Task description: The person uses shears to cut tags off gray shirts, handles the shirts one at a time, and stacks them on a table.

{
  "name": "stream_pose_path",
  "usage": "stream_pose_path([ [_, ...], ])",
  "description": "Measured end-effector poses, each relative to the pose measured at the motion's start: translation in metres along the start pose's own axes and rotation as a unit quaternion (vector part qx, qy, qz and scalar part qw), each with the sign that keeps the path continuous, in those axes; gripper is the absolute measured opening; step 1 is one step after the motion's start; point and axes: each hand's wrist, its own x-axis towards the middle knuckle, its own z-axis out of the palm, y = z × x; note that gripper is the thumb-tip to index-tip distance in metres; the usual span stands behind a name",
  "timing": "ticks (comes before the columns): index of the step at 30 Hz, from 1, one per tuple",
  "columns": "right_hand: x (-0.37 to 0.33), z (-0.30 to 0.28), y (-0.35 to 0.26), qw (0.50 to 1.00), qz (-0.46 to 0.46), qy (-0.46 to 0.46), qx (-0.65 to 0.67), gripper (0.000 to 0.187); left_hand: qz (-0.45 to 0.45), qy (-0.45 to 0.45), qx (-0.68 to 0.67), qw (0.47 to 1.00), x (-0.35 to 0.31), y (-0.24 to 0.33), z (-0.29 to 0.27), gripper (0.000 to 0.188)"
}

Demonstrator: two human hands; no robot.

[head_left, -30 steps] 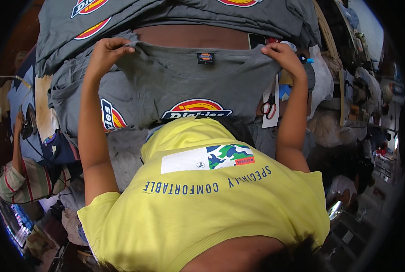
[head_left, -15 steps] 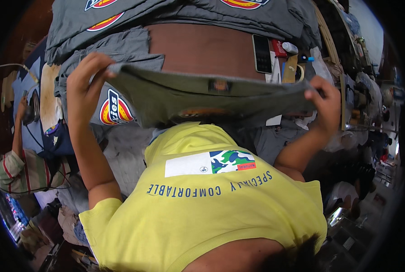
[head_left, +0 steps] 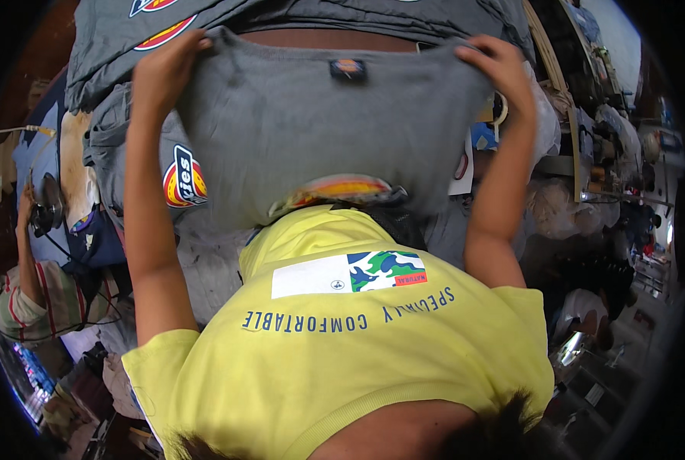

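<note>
A grey T-shirt (head_left: 335,123) is stretched between my two hands over the table, its far edge pulled taut. My left hand (head_left: 166,69) is closed on its upper left corner, and my right hand (head_left: 499,69) pinches the upper right corner. A small dark label (head_left: 348,70) shows near the middle of the far edge. The near part of the shirt hangs toward my body, with a red and yellow print (head_left: 342,188) partly folded there. Beside my left forearm lies another grey shirt (head_left: 116,146) with a similar print (head_left: 183,180).
More printed grey shirts (head_left: 281,17) are heaped along the far side of the brown table (head_left: 319,38). A roll of tape (head_left: 500,109) sits by my right wrist. At far left, a co-worker's hand (head_left: 26,203) holds a clothes iron (head_left: 49,203) on a blue-covered board.
Both my hands have moved away from my body, lifting the shirt's edge farther over the table. The shirt is spread flatter now, covering most of the brown surface and the phone.
</note>
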Motion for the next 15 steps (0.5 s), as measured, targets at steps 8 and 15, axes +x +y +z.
stream_pose_path([
  [8,0.098,0.123,0.130,0.996,0.033,0.021,-0.081,0.039,-0.090,-0.224,0.057,0.969,0.005,-0.069,0.141,0.020],
  [15,0.111,0.137,0.150,0.994,0.057,0.013,-0.090,0.041,-0.125,-0.239,0.031,0.963,0.001,-0.077,0.153,0.031],
])
